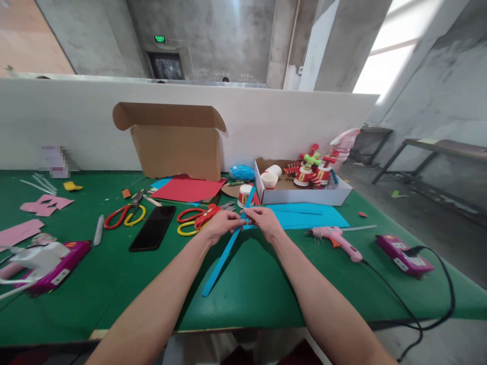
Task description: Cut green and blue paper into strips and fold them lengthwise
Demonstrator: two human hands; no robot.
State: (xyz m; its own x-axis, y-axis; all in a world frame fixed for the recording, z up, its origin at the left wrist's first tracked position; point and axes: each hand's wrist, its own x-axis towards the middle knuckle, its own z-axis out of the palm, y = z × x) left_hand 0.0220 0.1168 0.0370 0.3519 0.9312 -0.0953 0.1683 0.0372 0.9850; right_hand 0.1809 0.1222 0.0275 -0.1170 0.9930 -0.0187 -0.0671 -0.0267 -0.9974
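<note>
A long blue paper strip (224,256) slants over the green table, its near end low and its far end by a paper cup (245,194). My left hand (224,224) pinches the strip near its upper part. Close beside it, my right hand (262,221) grips the same strip, fingertips almost meeting those of the left. Behind my right hand lie blue paper sheets (304,215). Scissors with red and yellow handles (190,221) rest just left of my left hand.
A pink glue gun (338,240) and a purple power strip (403,256) with cords lie right. Behind stands a white box (304,195) of cups and crafts. Left are a phone (152,228), more scissors (125,215), red paper (188,188) and another purple power strip (61,271).
</note>
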